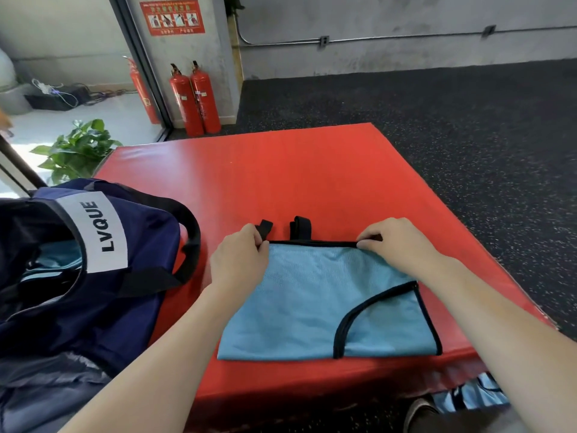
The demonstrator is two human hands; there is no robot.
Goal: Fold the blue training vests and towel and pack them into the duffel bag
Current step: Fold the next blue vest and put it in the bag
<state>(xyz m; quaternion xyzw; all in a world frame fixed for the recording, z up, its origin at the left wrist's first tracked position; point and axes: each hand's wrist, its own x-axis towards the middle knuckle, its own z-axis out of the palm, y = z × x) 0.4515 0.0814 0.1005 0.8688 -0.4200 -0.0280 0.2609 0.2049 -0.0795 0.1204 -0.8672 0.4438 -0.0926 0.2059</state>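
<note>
A light blue training vest with black trim lies folded flat on the red mat, near its front edge. Two black straps stick out past its far edge. My left hand pinches the vest's far left corner. My right hand pinches the far right part of the same black-trimmed edge. The navy duffel bag, marked LVQUE, stands open at the left of the mat, with light blue fabric showing inside it.
More blue fabric hangs below the mat's front right corner, beside a shoe. Two red fire extinguishers stand against the wall beyond the mat. A potted plant sits at the far left. Dark speckled flooring surrounds the mat.
</note>
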